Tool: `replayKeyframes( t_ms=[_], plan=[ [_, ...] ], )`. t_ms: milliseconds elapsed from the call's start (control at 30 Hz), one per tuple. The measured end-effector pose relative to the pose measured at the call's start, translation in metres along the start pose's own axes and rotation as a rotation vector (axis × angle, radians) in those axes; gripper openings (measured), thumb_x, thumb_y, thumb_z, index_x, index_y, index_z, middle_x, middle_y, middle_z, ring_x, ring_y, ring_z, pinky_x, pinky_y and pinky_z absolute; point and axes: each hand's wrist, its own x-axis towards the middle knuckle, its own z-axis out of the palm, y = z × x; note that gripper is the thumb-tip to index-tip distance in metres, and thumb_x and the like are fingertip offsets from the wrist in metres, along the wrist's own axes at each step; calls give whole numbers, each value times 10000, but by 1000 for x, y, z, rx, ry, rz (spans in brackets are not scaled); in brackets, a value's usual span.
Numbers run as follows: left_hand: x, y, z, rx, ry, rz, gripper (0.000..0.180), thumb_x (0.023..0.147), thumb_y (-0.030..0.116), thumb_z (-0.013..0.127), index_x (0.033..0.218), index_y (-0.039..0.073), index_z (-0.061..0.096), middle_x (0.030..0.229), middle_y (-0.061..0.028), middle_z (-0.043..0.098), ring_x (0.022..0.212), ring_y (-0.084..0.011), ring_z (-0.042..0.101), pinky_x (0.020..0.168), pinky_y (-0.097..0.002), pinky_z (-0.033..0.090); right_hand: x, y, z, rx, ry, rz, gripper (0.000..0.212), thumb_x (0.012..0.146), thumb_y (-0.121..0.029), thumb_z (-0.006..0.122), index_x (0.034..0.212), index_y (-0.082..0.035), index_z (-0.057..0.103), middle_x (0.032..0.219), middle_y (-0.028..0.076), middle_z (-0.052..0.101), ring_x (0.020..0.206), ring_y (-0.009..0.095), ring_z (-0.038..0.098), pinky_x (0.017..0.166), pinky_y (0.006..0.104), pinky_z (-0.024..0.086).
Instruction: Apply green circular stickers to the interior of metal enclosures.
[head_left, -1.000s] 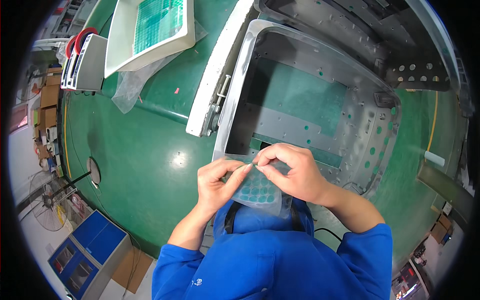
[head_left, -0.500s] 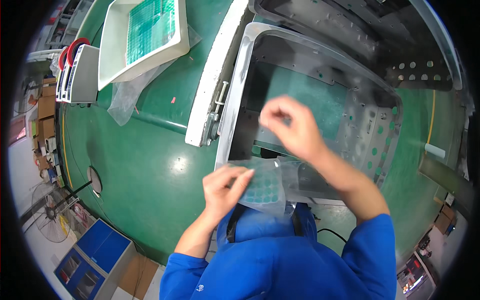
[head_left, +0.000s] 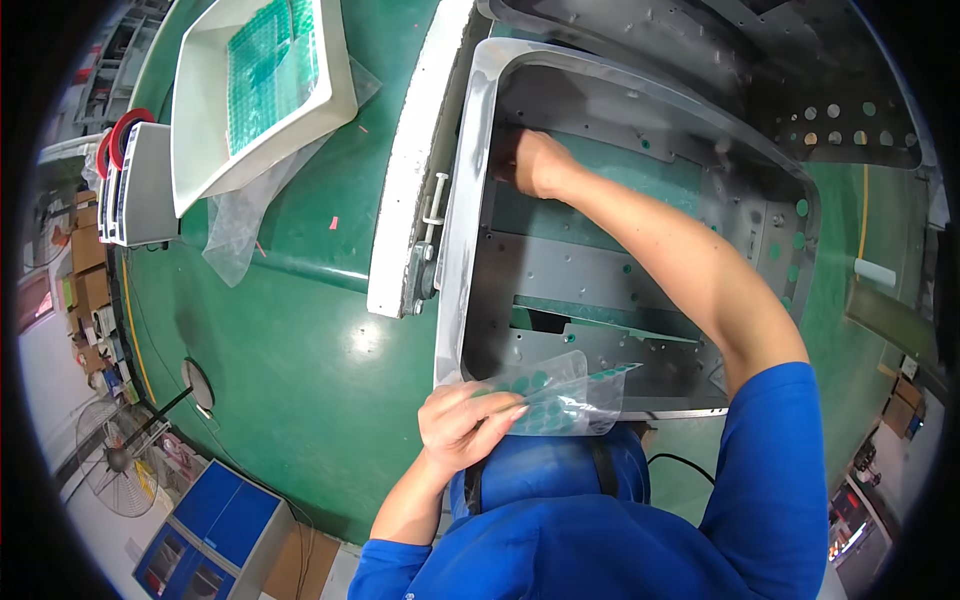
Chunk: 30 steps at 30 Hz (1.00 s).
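Note:
My left hand (head_left: 462,425) pinches the edge of a clear sheet of round green stickers (head_left: 560,405), held above the near edge of a large grey metal housing (head_left: 467,200). The sheet is bent, and part of it stands up. My right hand (head_left: 535,165) reaches deep into the housing, against its far left inner wall. Its fingers lie in dark shadow there, so their pose and anything in them cannot be made out. Small holes dot the housing's inner panels, and some show green.
A white bin (head_left: 335,100) with green sticker sheets stands at the far left, beside a device with red rolls (head_left: 130,135). A white beam with a bolt (head_left: 437,200) runs along the housing's left side. Another perforated metal part (head_left: 850,130) stands at the far right. A fan (head_left: 118,458) is at lower left.
My right hand has moved from above the housing's middle forward and left, down into it against the wall. The sticker sheet in my left hand has bent and turned. The view has shifted slightly.

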Motion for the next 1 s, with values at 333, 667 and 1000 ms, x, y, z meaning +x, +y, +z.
replayKeyframes(
  t_ms=[333, 667, 1000],
  plan=[
    [4, -3, 2, -3, 2, 19, 101, 637, 54, 705, 706, 22, 639, 604, -58, 585, 458, -144, 536, 395, -232, 399, 3, 1, 4, -69, 48, -2, 156, 717, -175, 577, 855, -141, 640, 843, 88, 624, 782, 280, 582, 660, 367, 459],
    [2, -3, 3, -3, 18, 7, 101, 640, 58, 704, 712, 27, 640, 601, -57, 586, 462, -143, 542, 394, -229, 394, 4, 2, 6, -118, 43, 10, 192, 743, -248, 562, 871, -120, 626, 858, 106, 618, 812, 297, 573, 674, 384, 458],
    [1, -3, 4, -15, 15, -3, 106, 650, 58, 702, 721, 32, 629, 616, -57, 597, 462, -138, 540, 395, -227, 393, 5, 7, 12, -112, 62, -11, 110, 731, -200, 555, 776, -110, 599, 806, 94, 613, 774, 301, 573, 633, 392, 451]
  ],
)
